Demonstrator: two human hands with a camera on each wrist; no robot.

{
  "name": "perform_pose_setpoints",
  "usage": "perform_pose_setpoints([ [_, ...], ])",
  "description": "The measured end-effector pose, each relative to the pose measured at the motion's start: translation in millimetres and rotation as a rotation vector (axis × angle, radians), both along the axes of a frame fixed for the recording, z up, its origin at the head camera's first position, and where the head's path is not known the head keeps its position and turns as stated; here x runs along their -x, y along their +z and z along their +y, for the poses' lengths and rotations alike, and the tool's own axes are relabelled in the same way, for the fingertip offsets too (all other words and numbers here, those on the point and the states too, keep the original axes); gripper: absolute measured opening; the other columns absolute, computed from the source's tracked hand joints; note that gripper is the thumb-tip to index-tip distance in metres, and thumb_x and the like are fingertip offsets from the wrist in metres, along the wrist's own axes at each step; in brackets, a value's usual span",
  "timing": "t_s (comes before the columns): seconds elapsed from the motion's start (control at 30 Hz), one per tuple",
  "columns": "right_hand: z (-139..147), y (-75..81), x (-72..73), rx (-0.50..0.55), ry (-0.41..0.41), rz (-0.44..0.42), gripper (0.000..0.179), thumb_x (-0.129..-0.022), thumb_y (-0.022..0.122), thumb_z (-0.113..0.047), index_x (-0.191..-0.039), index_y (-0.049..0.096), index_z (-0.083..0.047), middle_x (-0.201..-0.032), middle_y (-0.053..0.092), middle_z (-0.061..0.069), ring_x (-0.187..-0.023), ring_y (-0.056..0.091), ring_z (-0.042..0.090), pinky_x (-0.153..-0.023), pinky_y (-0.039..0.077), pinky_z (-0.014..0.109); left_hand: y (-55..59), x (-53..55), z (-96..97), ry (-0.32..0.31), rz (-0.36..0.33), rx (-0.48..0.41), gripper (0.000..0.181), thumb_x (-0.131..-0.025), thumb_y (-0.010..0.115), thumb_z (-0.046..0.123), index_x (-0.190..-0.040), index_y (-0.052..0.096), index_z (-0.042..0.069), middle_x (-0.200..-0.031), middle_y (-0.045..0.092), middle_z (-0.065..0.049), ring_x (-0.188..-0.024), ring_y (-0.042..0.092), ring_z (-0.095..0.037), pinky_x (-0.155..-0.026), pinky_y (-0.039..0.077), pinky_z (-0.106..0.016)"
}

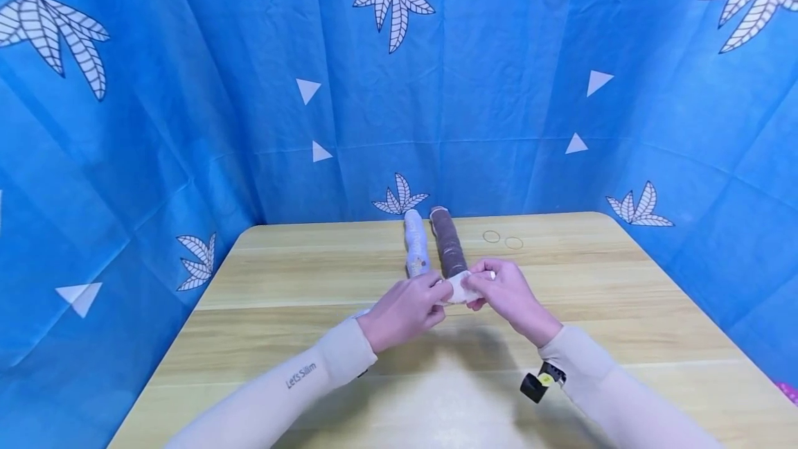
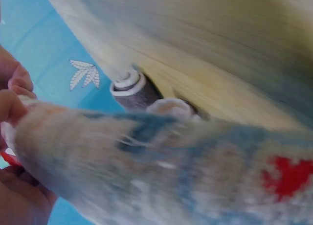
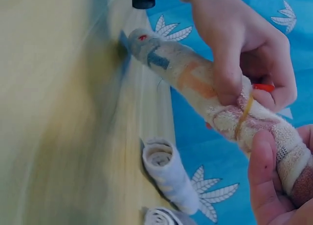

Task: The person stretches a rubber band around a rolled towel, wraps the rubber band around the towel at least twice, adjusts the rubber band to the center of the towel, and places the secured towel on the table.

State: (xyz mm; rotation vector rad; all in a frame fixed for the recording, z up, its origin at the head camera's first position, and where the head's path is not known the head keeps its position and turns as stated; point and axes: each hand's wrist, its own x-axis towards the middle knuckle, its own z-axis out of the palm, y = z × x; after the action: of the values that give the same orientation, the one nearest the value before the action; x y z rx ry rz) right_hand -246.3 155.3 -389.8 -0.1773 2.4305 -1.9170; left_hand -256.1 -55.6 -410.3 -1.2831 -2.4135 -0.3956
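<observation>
Both hands grip a pale rolled towel with blue, orange and red patches, held up above the table. A yellowish rubber band crosses it between the hands. My left hand has its thumb and fingers curled at the roll, right beside the band. My right hand holds the roll on the band's other side, thumb along the towel. In the left wrist view the roll fills the lower half and hides much of the hands. A small red bit shows at the left hand's fingers.
A light bluish rolled towel and a dark brown rolled towel lie side by side toward the table's back edge. Two thin rings like rubber bands lie right of them. A blue curtain surrounds the wooden table.
</observation>
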Motion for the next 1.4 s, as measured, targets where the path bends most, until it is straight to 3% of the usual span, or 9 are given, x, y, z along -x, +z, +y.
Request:
perform_pose_setpoints([
  [0.1,2,-2.6,3.1,0.051,0.037,-0.051,0.012,-0.087,0.064,-0.004,-0.091,0.06,0.006,-0.082,0.067,0.012,-0.062,0.065,0.017,-0.06,0.057,0.029,-0.8,3.4,-5.0,-0.032,-0.061,-0.004,0.015,-0.089,0.068,0.011,-0.097,0.058,0.018,-0.092,0.054,0.005,-0.07,0.05,-0.005,-0.062,0.043,-0.01],
  [0.2,6,-2.1,5.4,0.033,0.113,-0.046,0.017,-0.091,0.065,-0.008,-0.098,0.061,0.007,-0.089,0.068,0.013,-0.067,0.066,0.017,-0.063,0.059,0.03,0.9,7.2,-10.6,-0.052,-0.217,-0.057,0.016,-0.091,0.066,0.01,-0.1,0.056,0.019,-0.092,0.055,0.006,-0.071,0.05,-0.006,-0.062,0.043,-0.013],
  [0.43,18,3.9,1.6,-0.235,0.293,0.274,0.046,-0.093,0.073,-0.021,-0.136,0.06,-0.014,-0.124,0.066,0.009,-0.088,0.066,0.022,-0.07,0.059,0.032,4.6,17.2,-22.1,-0.053,-0.69,-0.268,0.02,-0.092,0.058,0.006,-0.101,0.052,0.023,-0.081,0.053,0.001,-0.059,0.042,-0.008,-0.053,0.035,-0.021],
  [0.6,17,3.2,0.3,-0.343,0.319,0.381,0.038,-0.09,0.077,-0.029,-0.126,0.067,-0.025,-0.116,0.069,0.0,-0.086,0.064,0.016,-0.068,0.055,0.028,5.8,19.5,-22.7,-0.095,-0.787,-0.314,0.022,-0.093,0.057,0.006,-0.102,0.053,0.026,-0.086,0.055,0.0,-0.064,0.046,-0.009,-0.058,0.038,-0.023],
  [0.73,14,-0.1,0.7,-0.319,0.303,0.304,0.027,-0.091,0.075,-0.024,-0.117,0.072,-0.02,-0.097,0.073,0.002,-0.074,0.065,0.016,-0.063,0.055,0.027,2.1,15.8,-20.9,-0.126,-0.667,-0.281,0.02,-0.096,0.063,0.015,-0.107,0.054,0.028,-0.102,0.062,0.006,-0.074,0.055,-0.008,-0.071,0.048,-0.025],
  [0.87,13,-0.3,0.9,-0.275,0.237,0.234,0.025,-0.092,0.073,-0.02,-0.116,0.072,-0.012,-0.094,0.073,0.006,-0.074,0.067,0.019,-0.063,0.056,0.027,-2.5,9.6,-20.0,-0.083,-0.318,-0.209,0.027,-0.094,0.071,0.026,-0.119,0.059,0.026,-0.116,0.059,0.007,-0.088,0.061,-0.008,-0.085,0.053,-0.025],
  [0.97,13,0.6,1.3,-0.229,0.194,0.213,0.022,-0.092,0.073,-0.019,-0.111,0.073,-0.009,-0.091,0.074,0.008,-0.075,0.069,0.021,-0.065,0.058,0.029,-3.8,6.2,-19.2,-0.057,-0.138,-0.189,0.033,-0.094,0.072,0.021,-0.125,0.062,0.023,-0.12,0.056,0.001,-0.083,0.062,-0.008,-0.075,0.054,-0.018],
  [1.17,11,-2.4,2.3,-0.168,0.157,0.19,0.018,-0.09,0.073,-0.014,-0.105,0.075,-0.005,-0.089,0.074,0.011,-0.074,0.07,0.022,-0.068,0.06,0.035,-1.5,4.0,-17.2,-0.058,-0.04,-0.174,0.027,-0.092,0.069,0.011,-0.116,0.065,0.02,-0.118,0.048,-0.004,-0.071,0.053,-0.005,-0.06,0.044,-0.008],
  [1.4,7,-5.3,-1.3,-0.12,0.159,0.126,0.018,-0.091,0.072,-0.013,-0.105,0.075,-0.002,-0.092,0.075,0.013,-0.076,0.07,0.021,-0.069,0.06,0.037,1.5,1.9,-14.2,-0.038,-0.085,-0.12,0.02,-0.086,0.068,0.007,-0.102,0.064,0.019,-0.107,0.042,-0.003,-0.066,0.046,-0.006,-0.052,0.036,-0.009],
])
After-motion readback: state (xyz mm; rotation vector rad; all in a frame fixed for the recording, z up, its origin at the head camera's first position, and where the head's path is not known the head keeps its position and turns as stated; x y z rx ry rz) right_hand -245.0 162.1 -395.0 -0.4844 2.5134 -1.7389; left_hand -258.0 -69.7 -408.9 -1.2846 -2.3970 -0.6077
